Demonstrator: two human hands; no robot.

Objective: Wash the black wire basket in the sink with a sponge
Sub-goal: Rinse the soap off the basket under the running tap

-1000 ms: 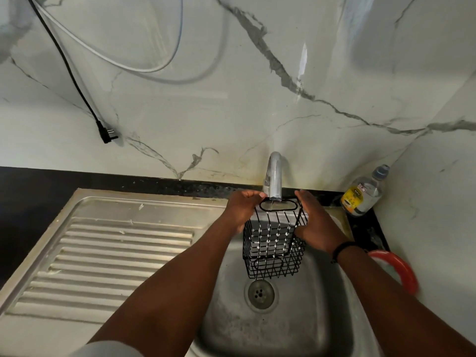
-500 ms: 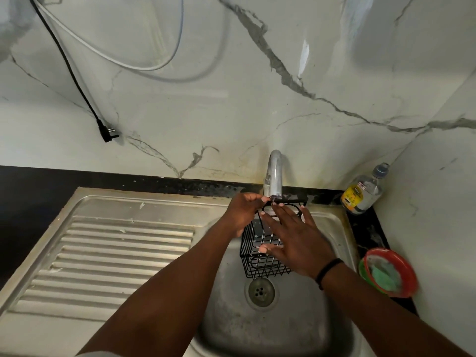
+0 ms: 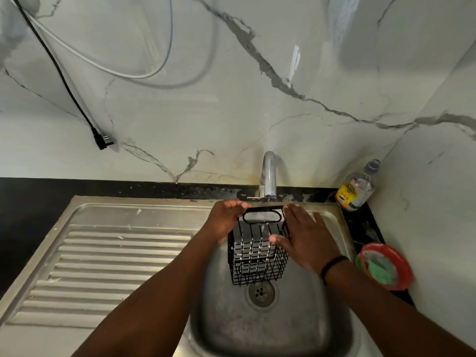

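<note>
- One black wire basket (image 3: 257, 249) with an oval handle slot is hanging over the basin of one stainless steel sink (image 3: 270, 331), just above the single round drain (image 3: 260, 292).
- Two bare hands are working on it: the left hand (image 3: 224, 222) is gripping the basket's far left top corner with curled fingers, and the right hand (image 3: 306, 240) is lying flat against its right side, fingers straight and spread, holding nothing.
- One chrome tap (image 3: 268, 176) at the sink's back edge is running a thin stream onto the basket's rim.
- The basket is standing roughly upright, long axis running top to bottom, its open top tilting away toward the tap.
- One clear plastic bottle with a yellow label (image 3: 356, 189) is standing in the back right corner of the black counter (image 3: 31, 202).
- One red round dish (image 3: 389, 264) is sitting at the sink's right edge, holding a green sponge (image 3: 381, 270).
- One black cable (image 3: 64, 81) and one white cable (image 3: 103, 65) are hanging on the white marble-pattern wall (image 3: 334, 73).
- The ribbed drainboard (image 3: 103, 266) is filling the sink's left side.
</note>
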